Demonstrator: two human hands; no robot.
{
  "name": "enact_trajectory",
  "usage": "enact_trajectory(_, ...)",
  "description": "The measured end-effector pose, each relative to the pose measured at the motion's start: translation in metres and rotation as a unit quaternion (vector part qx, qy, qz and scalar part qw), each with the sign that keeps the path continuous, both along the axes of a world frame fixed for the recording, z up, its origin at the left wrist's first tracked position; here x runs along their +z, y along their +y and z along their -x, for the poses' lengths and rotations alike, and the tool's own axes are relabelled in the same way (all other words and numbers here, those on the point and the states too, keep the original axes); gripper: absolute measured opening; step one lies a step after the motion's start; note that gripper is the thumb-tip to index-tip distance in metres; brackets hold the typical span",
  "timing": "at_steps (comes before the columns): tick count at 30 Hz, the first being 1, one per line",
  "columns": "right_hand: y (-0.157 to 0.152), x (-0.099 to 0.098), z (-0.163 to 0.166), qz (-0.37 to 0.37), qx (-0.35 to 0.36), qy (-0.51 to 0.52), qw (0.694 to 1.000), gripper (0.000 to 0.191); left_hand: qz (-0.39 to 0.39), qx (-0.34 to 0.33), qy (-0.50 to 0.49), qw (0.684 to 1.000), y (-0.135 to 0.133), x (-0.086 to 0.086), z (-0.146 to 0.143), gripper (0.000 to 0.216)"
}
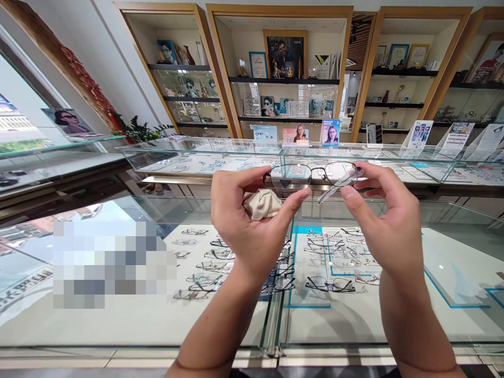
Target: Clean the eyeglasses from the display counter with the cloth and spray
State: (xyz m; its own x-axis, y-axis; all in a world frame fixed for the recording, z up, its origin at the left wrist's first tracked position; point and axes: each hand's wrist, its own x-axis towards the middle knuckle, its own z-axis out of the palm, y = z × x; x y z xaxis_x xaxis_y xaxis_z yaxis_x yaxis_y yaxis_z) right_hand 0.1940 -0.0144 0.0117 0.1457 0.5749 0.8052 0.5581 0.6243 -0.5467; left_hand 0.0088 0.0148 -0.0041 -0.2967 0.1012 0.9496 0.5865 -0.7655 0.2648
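While both hands hold the wire-rimmed eyeglasses (313, 173) up, I note their place: raised over the glass display counter (334, 331), clear of its top, the two lenses side by side and roughly level.

Step in hand, as I judge it: a two-handed steadying of the frame at viewing height. No wiping contact is visible; the cream cloth (262, 203) lies bunched in the palm of the left hand (244, 231), just below the left lens and not evidently against it. As a judgement, any next move calls for light, even support at both ends, since thin rims could bend under a twist, and for care with the clear strip tag (334, 189), which slants across the right lens and hangs past its lower rim.

Pose: forearms rise from the near edge, wrists well apart, hands angled inward. Left grip: grasping the frame at its outer end, index finger along the hinge, thumb extended under the lens toward the bridge; the remaining fingers curl behind the cloth. Right hand (388, 215): grasping the opposite end, index finger at the hinge, thumb near the lower rim beside the tag, other fingers loosely bent. Pressure cannot be told.

Below, rows of display spectacles (331, 284) lie within the counter.
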Motion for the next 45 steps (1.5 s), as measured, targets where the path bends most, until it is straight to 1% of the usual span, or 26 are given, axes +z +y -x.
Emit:
enact_trajectory(7,0.0,0.0,0.0,-0.002,-0.002,-0.002,1.0,0.033,-0.008,-0.01,0.004,1.0,0.001,0.0,0.001,0.048)
enact_trajectory(13,0.0,0.0,0.0,-0.006,-0.003,-0.007,1.0,0.032,0.004,-0.001,0.003,1.0,0.0,0.0,0.001,0.049)
enact_trajectory(25,0.001,0.0,0.0,-0.008,-0.002,-0.007,1.0,0.032,-0.01,-0.017,0.004,1.0,0.001,0.0,0.001,0.049)
enact_trajectory(33,0.002,-0.003,0.002,-0.002,0.031,0.025,0.999,0.035,0.008,-0.01,0.003,1.0,0.002,0.0,0.001,0.05)
enact_trajectory(41,-0.001,-0.006,0.01,-0.055,-0.001,0.023,0.998,0.034,0.044,-0.047,-0.018,0.998,0.009,-0.004,-0.002,0.05)
enact_trajectory(45,-0.004,-0.007,0.015,-0.087,-0.026,0.027,0.995,0.035,0.077,-0.081,-0.032,0.993,0.014,-0.006,-0.006,0.044)
